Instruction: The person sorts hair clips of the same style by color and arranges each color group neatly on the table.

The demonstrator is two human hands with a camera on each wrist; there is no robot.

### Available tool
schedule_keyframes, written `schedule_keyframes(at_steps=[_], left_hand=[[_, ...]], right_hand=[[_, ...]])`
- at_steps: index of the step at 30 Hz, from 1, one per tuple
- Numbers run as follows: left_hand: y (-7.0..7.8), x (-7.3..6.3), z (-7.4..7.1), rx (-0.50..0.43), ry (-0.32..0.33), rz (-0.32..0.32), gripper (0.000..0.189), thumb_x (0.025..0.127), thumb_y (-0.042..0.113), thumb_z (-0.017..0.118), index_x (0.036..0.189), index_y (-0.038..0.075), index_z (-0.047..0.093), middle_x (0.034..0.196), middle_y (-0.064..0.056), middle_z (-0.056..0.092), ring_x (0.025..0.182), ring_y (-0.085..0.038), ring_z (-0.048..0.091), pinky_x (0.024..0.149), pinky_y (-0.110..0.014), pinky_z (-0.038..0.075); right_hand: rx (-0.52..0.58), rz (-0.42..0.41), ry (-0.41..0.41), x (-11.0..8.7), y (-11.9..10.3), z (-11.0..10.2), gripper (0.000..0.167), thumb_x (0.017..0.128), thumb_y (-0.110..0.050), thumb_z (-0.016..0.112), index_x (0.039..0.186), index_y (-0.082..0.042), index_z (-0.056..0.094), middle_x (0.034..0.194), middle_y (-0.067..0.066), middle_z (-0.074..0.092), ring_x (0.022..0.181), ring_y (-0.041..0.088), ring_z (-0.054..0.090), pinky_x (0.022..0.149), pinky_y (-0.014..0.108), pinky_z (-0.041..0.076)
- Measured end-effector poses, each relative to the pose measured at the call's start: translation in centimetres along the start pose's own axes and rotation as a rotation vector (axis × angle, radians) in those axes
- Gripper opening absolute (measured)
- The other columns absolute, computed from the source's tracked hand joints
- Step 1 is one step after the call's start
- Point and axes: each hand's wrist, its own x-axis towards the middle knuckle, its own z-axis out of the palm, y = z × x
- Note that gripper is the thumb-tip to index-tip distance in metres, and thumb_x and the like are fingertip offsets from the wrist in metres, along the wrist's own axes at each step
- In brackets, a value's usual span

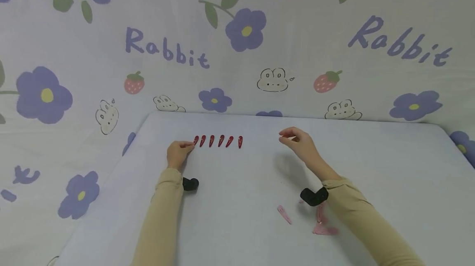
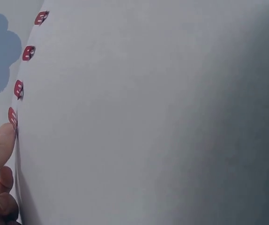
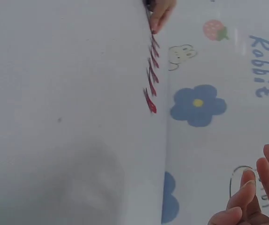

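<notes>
Several red snap hair clips lie side by side in a row toward the far side of the table. At the row's left end, my left hand pinches the lower end of the leftmost red hair clip. The left wrist view shows a fingertip against that clip. To the right of the row, my right hand hovers over the table, its fingers loosely bent. Nothing shows between the fingers in the right wrist view, where the hand is at the lower right.
Pink hair clips lie nearer on the right: one apart, others in a small group partly hidden by the right forearm and its black wrist camera. The white table ends at a patterned cloth backdrop.
</notes>
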Motion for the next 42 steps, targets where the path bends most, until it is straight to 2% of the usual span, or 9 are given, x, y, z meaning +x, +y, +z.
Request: schedule_keyframes(at_steps=[6,13,18,21,26,29,36,39,42], left_hand=[[-0.2,0.1,-0.2,-0.071,0.014,0.028,0.023,0.083,0.017,0.065,0.096,-0.001,0.069,0.101,-0.016,0.061,0.095,-0.028,0.051,0.082,-0.038,0.035],[-0.6,-0.5,-0.6,-0.437,0.039,-0.076,0.035,0.083,0.029,0.064,0.106,0.003,0.064,0.104,-0.01,0.058,0.094,-0.018,0.046,0.078,-0.031,0.035],[2.4,-2.9,-0.9,-0.497,0.068,-0.067,0.032,0.085,0.027,0.062,0.103,0.001,0.064,0.093,-0.004,0.058,0.078,-0.013,0.044,0.066,-0.025,0.035],[4.8,-5.1,-0.4,-0.485,-0.058,-0.012,0.032,0.085,0.026,0.062,0.103,-0.001,0.064,0.088,-0.003,0.061,0.072,-0.016,0.046,0.063,-0.028,0.037],[8.2,-10.4,2.6,-0.331,-0.431,0.208,0.03,0.084,0.028,0.063,0.103,0.004,0.066,0.092,-0.003,0.065,0.078,-0.019,0.055,0.067,-0.033,0.043],[9.6,-13.6,5.0,-0.21,-0.523,0.302,0.025,0.082,0.03,0.065,0.096,0.01,0.069,0.086,0.003,0.064,0.068,-0.013,0.054,0.058,-0.028,0.044],[12.4,-18.8,9.7,0.213,-0.436,0.407,0.032,0.076,0.045,0.066,0.08,0.012,0.065,0.062,0.011,0.048,0.057,-0.003,0.043,0.05,-0.022,0.036],[13.4,-19.8,10.9,0.338,-0.388,0.412,0.044,0.072,0.052,0.066,0.078,0.01,0.058,0.063,0.006,0.044,0.055,-0.007,0.043,0.048,-0.024,0.035],[14.0,-20.2,11.4,0.37,-0.37,0.421,0.045,0.069,0.05,0.07,0.076,0.01,0.051,0.064,0.005,0.044,0.054,-0.009,0.043,0.048,-0.025,0.035]], right_hand=[[-0.024,0.011,-0.005,-3.0,0.8,-2.6,0.026,0.088,-0.021,0.059,0.103,0.0,0.059,0.094,0.011,0.057,0.076,0.021,0.049,0.065,0.027,0.04],[-0.099,-0.015,-0.031,-6.7,2.2,-4.7,0.021,0.086,-0.018,0.061,0.098,0.0,0.061,0.086,0.006,0.058,0.069,0.015,0.049,0.057,0.024,0.04],[-0.155,-0.001,-0.017,-8.8,2.8,-6.0,0.019,0.085,-0.017,0.062,0.095,-0.001,0.062,0.08,0.003,0.059,0.065,0.012,0.049,0.054,0.024,0.039],[-0.191,0.03,-0.017,-9.6,3.3,-6.1,0.017,0.085,-0.019,0.063,0.093,-0.004,0.062,0.079,0.002,0.059,0.064,0.012,0.048,0.054,0.025,0.038],[-0.227,0.087,-0.03,-10.8,4.6,-5.6,0.014,0.083,-0.019,0.064,0.09,-0.007,0.063,0.078,-0.001,0.059,0.064,0.011,0.048,0.053,0.025,0.037],[-0.204,0.065,-0.012,-11.4,5.4,-5.0,0.009,0.083,-0.014,0.064,0.088,-0.007,0.062,0.074,-0.002,0.058,0.06,0.01,0.048,0.052,0.024,0.038],[-0.214,0.002,-0.012,-12.1,6.7,-4.1,0.008,0.081,-0.015,0.067,0.085,-0.01,0.062,0.075,-0.005,0.058,0.059,0.008,0.047,0.052,0.024,0.04],[-0.278,-0.046,-0.026,-12.3,7.0,-4.0,0.013,0.078,-0.018,0.07,0.086,-0.012,0.061,0.081,-0.007,0.058,0.07,0.01,0.052,0.061,0.027,0.043],[-0.328,-0.104,-0.016,-12.2,7.3,-3.6,0.018,0.074,-0.019,0.074,0.086,-0.015,0.061,0.085,-0.01,0.058,0.082,0.011,0.054,0.072,0.031,0.043]])
